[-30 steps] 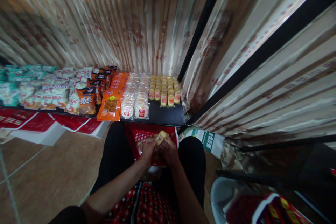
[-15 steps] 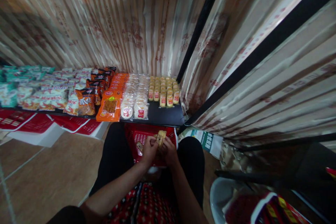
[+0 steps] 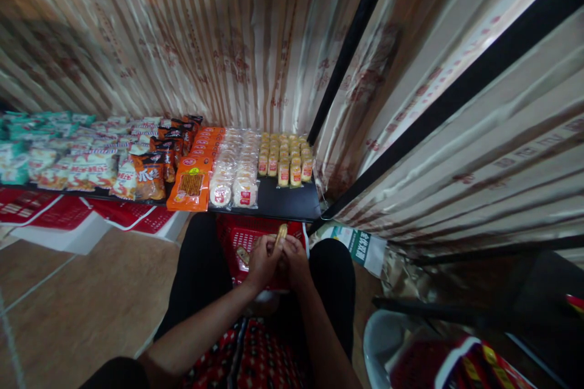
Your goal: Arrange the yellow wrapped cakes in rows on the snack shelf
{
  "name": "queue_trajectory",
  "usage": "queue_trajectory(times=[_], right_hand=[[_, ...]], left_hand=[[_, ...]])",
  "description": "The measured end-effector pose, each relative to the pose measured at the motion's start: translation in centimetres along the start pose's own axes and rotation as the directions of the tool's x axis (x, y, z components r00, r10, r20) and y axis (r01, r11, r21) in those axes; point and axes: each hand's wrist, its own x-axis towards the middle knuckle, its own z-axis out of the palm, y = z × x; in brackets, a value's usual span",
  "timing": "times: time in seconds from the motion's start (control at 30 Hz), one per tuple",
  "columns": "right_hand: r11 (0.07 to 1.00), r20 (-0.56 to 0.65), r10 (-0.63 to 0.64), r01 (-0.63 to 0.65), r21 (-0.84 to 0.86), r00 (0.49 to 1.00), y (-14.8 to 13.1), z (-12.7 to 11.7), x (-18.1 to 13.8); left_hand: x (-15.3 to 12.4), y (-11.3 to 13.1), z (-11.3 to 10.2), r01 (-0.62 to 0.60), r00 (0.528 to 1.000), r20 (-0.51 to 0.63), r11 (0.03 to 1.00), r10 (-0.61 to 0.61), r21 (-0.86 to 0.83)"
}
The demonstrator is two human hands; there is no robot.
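Above the red basket between my knees, both of my hands are closed together on a small yellow snack packet. My left hand grips it from the left, my right hand from the right. Its narrow side faces up, and the fingers hide its lower part. Another small wrapped snack lies in the basket, just left of my left hand. On the black shelf ahead stand rows of similar yellow snack packets.
Clear-wrapped round white snacks, orange bags and white bags line the shelf leftwards. A black post rises at its right end before a pleated curtain. A pale tub stands on the floor at right.
The yellow packet has turned in my fingers, from showing its broad face to showing a narrow side. My hands have drawn slightly closer together around it.
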Motion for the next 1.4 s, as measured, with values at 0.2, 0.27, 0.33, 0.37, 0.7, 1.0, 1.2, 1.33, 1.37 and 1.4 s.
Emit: queue_trajectory(times=[0.2, 0.27, 0.33, 0.37, 0.7, 1.0, 1.2, 1.33, 1.37, 1.4], right_hand=[[0.995, -0.022, -0.054, 0.052, -0.080, 0.998, -0.2, -0.2, 0.0], [0.994, -0.034, -0.066, 0.063, -0.094, 0.997, -0.4, -0.2, -0.1], [0.994, -0.029, -0.066, 0.063, -0.088, 0.997, -0.7, -0.2, -0.2], [0.994, -0.020, -0.068, 0.066, -0.090, 0.997, -0.8, -0.2, -0.2], [0.989, -0.010, -0.105, 0.103, -0.101, 0.994, -0.3, -1.0, 0.5], [0.969, -0.065, -0.155, 0.139, -0.204, 0.986, -1.5, 0.1, 0.7], [0.928, 0.006, -0.220, 0.211, -0.308, 0.975, -2.8, 0.8, 0.5], [0.893, -0.017, -0.276, 0.250, -0.374, 0.961, -3.5, 1.0, 1.0], [0.886, -0.013, -0.284, 0.258, -0.385, 0.959, -3.7, 1.1, 1.1], [0.879, -0.006, -0.291, 0.265, -0.396, 0.957, -3.9, 1.2, 1.2]], left_hand=[[0.0, -0.2, 0.1, 0.008, 0.998, 0.059, 0.997, -0.004, -0.077], [0.0, -0.5, 0.3, 0.017, 0.998, 0.058, 0.995, -0.011, -0.100], [0.1, -0.9, 0.5, 0.007, 0.999, 0.051, 0.995, -0.002, -0.096], [0.2, -1.2, 0.6, -0.002, 0.999, 0.050, 0.996, 0.006, -0.091], [0.7, -2.0, 0.9, 0.038, 0.999, 0.032, 0.993, -0.034, -0.111], [2.0, -0.4, 0.8, 0.058, 0.998, 0.035, 0.985, -0.053, -0.161], [3.0, 0.0, 0.8, -0.014, 1.000, 0.000, 0.997, 0.014, -0.071], [3.7, 0.5, 0.9, -0.056, 0.998, -0.022, 0.996, 0.058, 0.068], [3.9, 0.8, 0.9, -0.052, 0.998, -0.024, 0.995, 0.054, 0.081], [4.0, 1.1, 0.9, -0.038, 0.999, -0.031, 0.995, 0.041, 0.088]])
